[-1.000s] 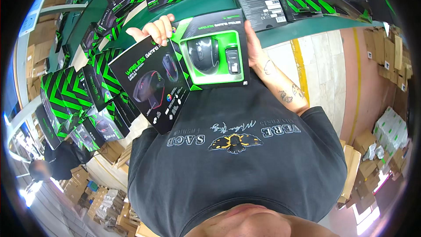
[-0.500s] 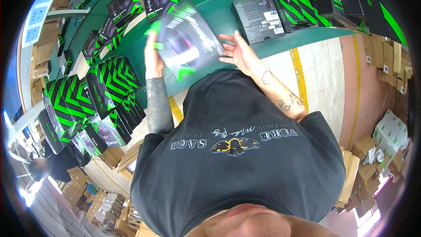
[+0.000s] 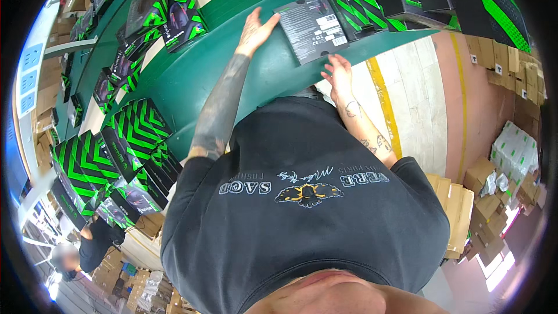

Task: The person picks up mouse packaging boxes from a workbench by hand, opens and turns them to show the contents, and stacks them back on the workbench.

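Observation:
A dark grey retail box (image 3: 311, 32) lies flat on the green work table (image 3: 244, 81), with a printed panel, white labels and a barcode facing up. My left hand (image 3: 254, 34) is just left of the box, empty, with fingers stretched and thumb apart. Close to the box's near right corner is my right hand (image 3: 339, 75), also empty, its fingers loosely bent and spread. I cannot tell whether either hand touches the box.
Black-and-green boxes (image 3: 354, 0) stand in a row right of the flat one. More boxes (image 3: 185, 22) lie at the far left, and a stack (image 3: 139, 125) stands nearer on the left. Another person (image 3: 96, 244) is at the lower left. Cartons (image 3: 511, 64) are piled at the right.
The box I held between both hands has left them. My hands have moved to the flat box, and the whole view has shifted, with the table things now further left.

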